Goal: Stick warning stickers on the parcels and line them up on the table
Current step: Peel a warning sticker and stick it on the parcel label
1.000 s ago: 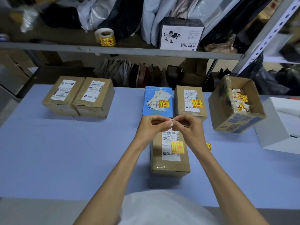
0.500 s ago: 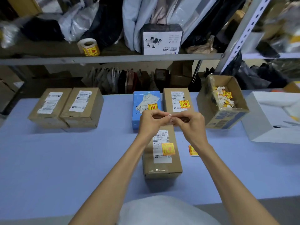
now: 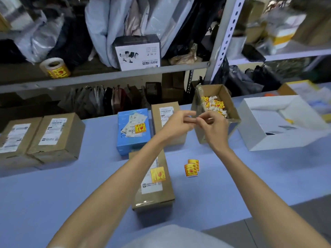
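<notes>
Left hand (image 3: pixel 176 125) and right hand (image 3: pixel 213 128) meet, fingertips (image 3: pixel 198 121) pinched together; what they hold is too small to tell. Spare stickers (image 3: pixel 191 167) lie just beneath the right wrist: likely flimsy, tacky paper, best lifted by a corner.

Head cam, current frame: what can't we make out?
Head view: anything pinched between left hand and right hand; fingers hide it.
Far brown parcel: left hand covers its label, sticker unconfirmed.
Near parcel: left forearm hides part of its label.
Leftmost parcel: cut off by the frame edge.
</notes>
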